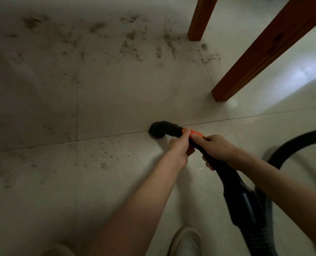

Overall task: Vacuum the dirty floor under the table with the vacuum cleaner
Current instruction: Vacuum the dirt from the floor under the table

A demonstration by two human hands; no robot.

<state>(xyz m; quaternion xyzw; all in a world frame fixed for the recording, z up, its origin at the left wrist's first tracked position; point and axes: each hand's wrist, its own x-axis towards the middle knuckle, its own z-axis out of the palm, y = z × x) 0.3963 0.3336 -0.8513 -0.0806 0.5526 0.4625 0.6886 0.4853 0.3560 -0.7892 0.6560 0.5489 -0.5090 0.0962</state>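
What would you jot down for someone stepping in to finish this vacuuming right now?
Left hand grips the vacuum tube at its orange band; right hand grips the tube just behind.
The nozzle sits on the floor by a tile seam.
Done: tiles near the nozzle look mostly clean.
Left: the dirt ahead, up to the far table leg, plus specks to the left.

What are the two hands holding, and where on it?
Both hold the vacuum cleaner's black tube. The left hand grips by the orange collar near the nozzle; the right hand grips just behind it.
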